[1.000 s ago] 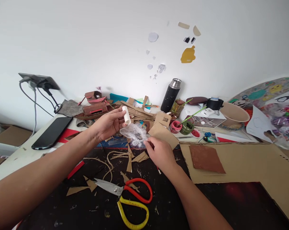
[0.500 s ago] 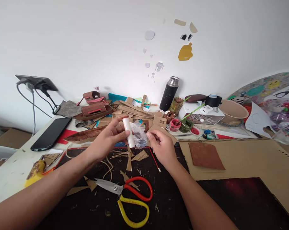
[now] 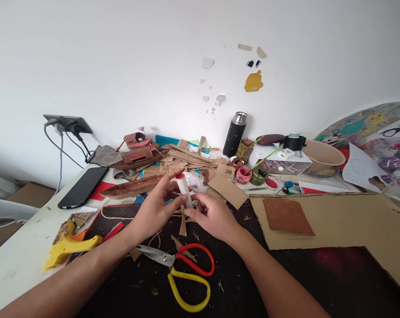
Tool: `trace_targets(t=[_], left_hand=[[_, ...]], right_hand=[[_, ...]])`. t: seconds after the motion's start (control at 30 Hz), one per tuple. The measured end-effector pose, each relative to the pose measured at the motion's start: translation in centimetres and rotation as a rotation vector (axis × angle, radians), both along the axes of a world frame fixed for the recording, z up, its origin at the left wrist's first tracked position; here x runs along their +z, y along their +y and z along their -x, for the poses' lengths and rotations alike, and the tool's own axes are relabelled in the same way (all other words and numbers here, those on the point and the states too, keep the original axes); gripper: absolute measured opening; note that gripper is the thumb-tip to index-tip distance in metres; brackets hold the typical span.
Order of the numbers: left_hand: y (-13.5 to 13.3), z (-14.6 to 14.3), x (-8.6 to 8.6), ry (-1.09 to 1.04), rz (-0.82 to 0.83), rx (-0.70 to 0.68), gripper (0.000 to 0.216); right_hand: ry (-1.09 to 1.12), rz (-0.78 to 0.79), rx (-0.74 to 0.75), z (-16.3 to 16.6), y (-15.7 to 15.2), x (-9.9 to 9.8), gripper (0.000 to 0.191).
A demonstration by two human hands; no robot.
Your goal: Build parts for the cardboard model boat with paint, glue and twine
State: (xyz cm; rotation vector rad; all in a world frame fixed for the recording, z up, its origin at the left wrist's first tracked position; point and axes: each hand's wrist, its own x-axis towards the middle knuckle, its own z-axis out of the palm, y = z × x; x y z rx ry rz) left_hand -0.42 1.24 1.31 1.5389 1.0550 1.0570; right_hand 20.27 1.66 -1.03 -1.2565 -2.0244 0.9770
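Note:
My left hand (image 3: 156,207) is closed round a small white tube with a red tip (image 3: 184,190), held upright above the dark mat (image 3: 120,291). My right hand (image 3: 213,216) meets it from the right, fingers curled against the tube's lower end. A crumpled clear plastic bag (image 3: 197,180) lies just behind the tube on the cardboard scraps (image 3: 183,157). Scissors with a red and a yellow handle (image 3: 183,269) lie on the mat below both hands.
A yellow glue gun (image 3: 67,243) lies at the left, a black phone (image 3: 82,187) beyond it. A black flask (image 3: 235,134), paint pots (image 3: 251,174), a paper bowl (image 3: 322,154) stand behind. A big cardboard sheet (image 3: 349,225) carrying a brown square (image 3: 288,216) covers the right.
Both hands came down and nearer to me. My right hand let go of the plastic bag and closed on the tube's lower end; the tube now stands upright.

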Motion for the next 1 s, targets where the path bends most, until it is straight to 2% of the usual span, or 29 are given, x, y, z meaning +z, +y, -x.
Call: trace_targets(t=[0.17, 0.3, 0.47, 0.63, 0.8, 0.87, 1.0], left_hand=[[-0.9, -0.3, -0.3, 0.047, -0.027, 0.005, 0.074], [-1.1, -0.1, -0.1, 0.101, -0.085, 0.037, 0.061], [-1.0, 0.8, 0.1, 0.144, -0.166, 0.126, 0.042], [-0.9, 1.6, -0.7, 0.168, -0.184, 0.201, 0.044], [-0.7, 1.5, -1.2, 0.25, -0.24, 0.283, 0.041], [-0.7, 1.3, -1.4, 0.247, -0.247, 0.303, 0.04], [-0.8, 1.1, -2.1, 0.176, -0.204, 0.285, 0.039]], right_hand=[[-0.076, -0.046, 0.006, 0.5, -0.1, -0.1, 0.019], [-0.06, -0.047, -0.001, 0.3, 0.1, -0.1, 0.014], [-0.041, -0.044, -0.009, 0.1, 0.2, -0.2, 0.019], [-0.056, -0.055, -0.019, -0.1, 0.3, -0.4, 0.019], [0.041, -0.051, -0.033, -0.3, 0.7, -1.3, 0.025], [0.129, -0.009, -0.04, -0.2, 0.8, -1.6, 0.029], [0.314, 0.174, -0.045, 0.0, 0.7, -1.6, 0.042]])
